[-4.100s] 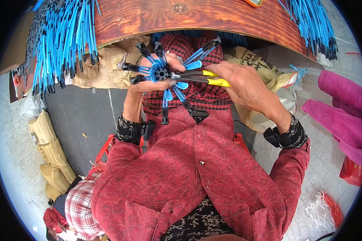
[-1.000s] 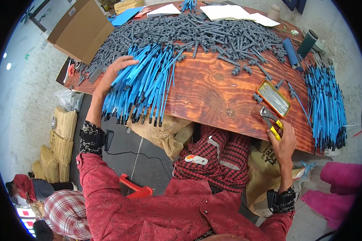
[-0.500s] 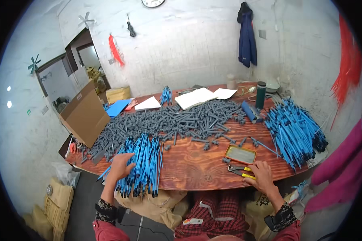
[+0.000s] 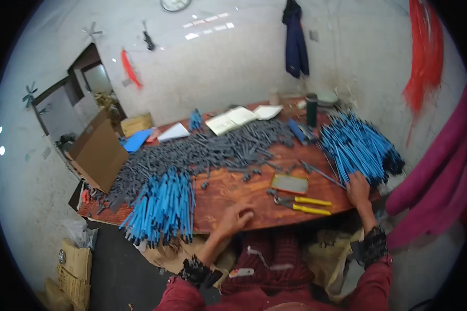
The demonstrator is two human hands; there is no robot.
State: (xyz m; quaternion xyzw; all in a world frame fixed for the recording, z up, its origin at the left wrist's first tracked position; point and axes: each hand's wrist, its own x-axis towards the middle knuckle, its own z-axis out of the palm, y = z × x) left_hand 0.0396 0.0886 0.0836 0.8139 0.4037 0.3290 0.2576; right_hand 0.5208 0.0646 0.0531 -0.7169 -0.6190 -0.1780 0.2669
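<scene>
Our right hand (image 4: 358, 189) is at the near edge of the right-hand heap of blue rods (image 4: 355, 145), on the right side of the counter (image 4: 220, 193). Its fingers are bent toward the rods, but with the blur we cannot tell whether they pinch one. Our left hand (image 4: 235, 220) hangs at the front edge, loosely half-curled, with nothing visible in it.

To handle these rods well, we would do best to take a few by their shafts, close together, and draw them out along their length. Their black tips (image 4: 395, 165) crowd together at the near right, and a sideways pull could snag them and spread the heap. One lone blue rod (image 4: 324, 174) slants just beside the right hand, so we should mind not to sweep it along.

The yellow-handled pliers (image 4: 312, 206) lie with their handles parted, just in front of the shallow orange-rimmed tray (image 4: 290, 183); the right forearm is best kept clear of both. The left-hand heap of blue rods (image 4: 163, 210) overhangs the front edge, so our left sleeve (image 4: 184, 295) ought not to brush it. Behind lie the grey plastic fittings (image 4: 213, 147).
</scene>
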